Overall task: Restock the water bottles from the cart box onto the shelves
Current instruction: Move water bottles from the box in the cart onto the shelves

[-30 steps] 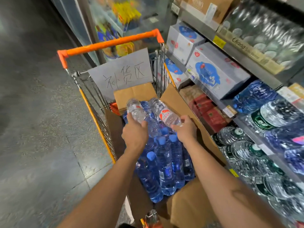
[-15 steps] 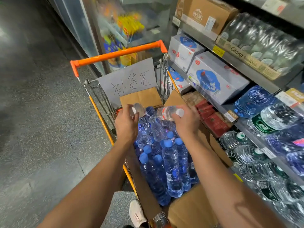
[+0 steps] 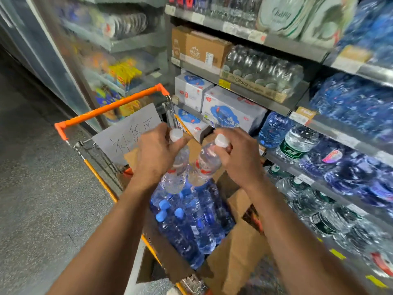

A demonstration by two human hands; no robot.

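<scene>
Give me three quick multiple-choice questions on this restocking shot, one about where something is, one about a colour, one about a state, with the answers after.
1. Where is the cardboard box of blue-capped bottles?
A. inside the orange-handled cart
B. on the top shelf
C. on the floor behind the cart

2. What colour are the caps of the two bottles held in the hands?
A. blue
B. white
C. red

3. What are the hands doing?
A. both empty
B. only the right holds a bottle
C. each grips one bottle near its neck

Answers:
1 A: the cardboard box sits inside the cart, with the blue-capped bottles standing in it.
2 B: the left bottle and the right bottle both show white caps.
3 C: the left hand and the right hand each close around a bottle's upper part, above the box.
</scene>
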